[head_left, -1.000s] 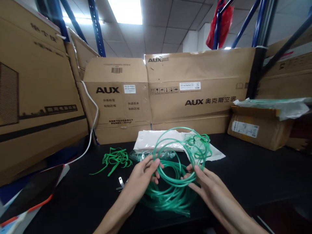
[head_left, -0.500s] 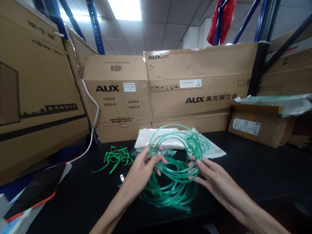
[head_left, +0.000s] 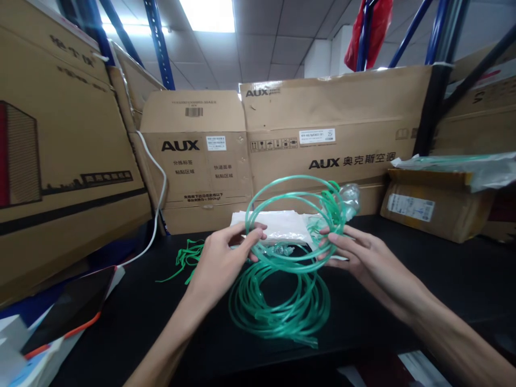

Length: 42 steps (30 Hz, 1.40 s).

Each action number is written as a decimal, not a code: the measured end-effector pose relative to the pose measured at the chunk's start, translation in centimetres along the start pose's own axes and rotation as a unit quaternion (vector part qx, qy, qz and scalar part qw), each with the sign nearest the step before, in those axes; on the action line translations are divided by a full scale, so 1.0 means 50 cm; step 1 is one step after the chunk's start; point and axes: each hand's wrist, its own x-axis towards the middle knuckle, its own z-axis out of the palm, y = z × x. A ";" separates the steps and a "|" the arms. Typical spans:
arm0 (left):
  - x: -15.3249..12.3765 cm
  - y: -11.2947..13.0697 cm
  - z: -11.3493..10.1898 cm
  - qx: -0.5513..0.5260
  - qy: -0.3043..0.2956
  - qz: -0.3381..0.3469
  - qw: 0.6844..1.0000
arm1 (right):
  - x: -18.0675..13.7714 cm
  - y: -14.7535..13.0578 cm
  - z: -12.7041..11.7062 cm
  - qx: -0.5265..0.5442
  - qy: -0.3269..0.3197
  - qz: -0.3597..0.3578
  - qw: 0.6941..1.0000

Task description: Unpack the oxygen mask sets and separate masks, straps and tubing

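Note:
A coil of translucent green tubing (head_left: 282, 301) hangs in loops between my hands above a black table (head_left: 423, 269). My left hand (head_left: 226, 258) pinches the left side of the upper loops, fingers closed on the tube. My right hand (head_left: 355, 252) grips the right side of the same loops. The top loops arch up in front of the cardboard boxes, with a clear plastic piece (head_left: 350, 198) at their upper right. The lower loops sag down onto the table.
A white plastic bag (head_left: 278, 223) lies behind the coil. Green straps (head_left: 187, 258) lie to the left. Large AUX cardboard boxes (head_left: 322, 140) wall the back. A smaller box (head_left: 435, 207) stands at right, a dark tablet (head_left: 68, 309) at left.
Both hands have lifted the upper loops higher and away from me. The coil now stretches taller, with its lower loops trailing on the table.

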 end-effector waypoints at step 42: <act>0.038 0.030 -0.014 -0.200 0.012 0.010 0.980 | 0.029 -0.059 -0.035 -0.021 0.002 -0.084 0.996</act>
